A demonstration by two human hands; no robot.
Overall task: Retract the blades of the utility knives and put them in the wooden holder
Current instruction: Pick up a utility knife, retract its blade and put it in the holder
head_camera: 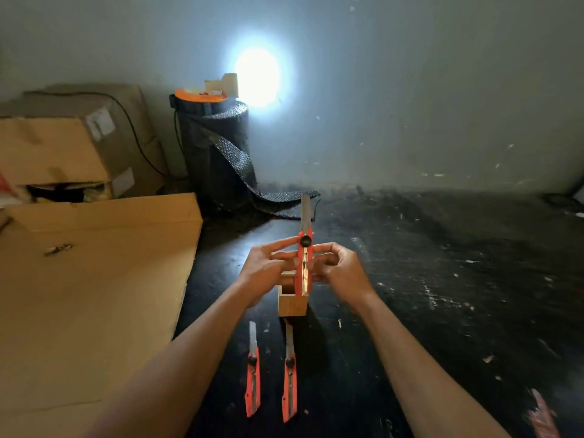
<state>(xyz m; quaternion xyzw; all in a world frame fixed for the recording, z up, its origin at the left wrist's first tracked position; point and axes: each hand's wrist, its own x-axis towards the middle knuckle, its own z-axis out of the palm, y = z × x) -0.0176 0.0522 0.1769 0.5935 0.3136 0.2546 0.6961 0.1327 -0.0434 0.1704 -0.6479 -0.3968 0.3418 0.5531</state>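
Note:
I hold an orange utility knife [304, 263] upright above the wooden holder [292, 299], its blade extended and pointing away from me. My left hand [268, 267] grips the handle's left side and my right hand [338, 267] grips its right side. The knife's black locking knob faces me near the top of the handle. Two more orange utility knives lie on the dark floor nearer to me, the left knife [252, 379] and the right knife [289, 379], both with blades out toward the holder. The holder is a small square box, partly hidden behind the held knife.
A large flat cardboard sheet [88, 295] covers the floor on the left, with cardboard boxes [72, 140] behind it. A dark roll of textured sheet [218, 153] stands by the wall, a bright light spot above it. The dark floor [442, 279] stretches to the right.

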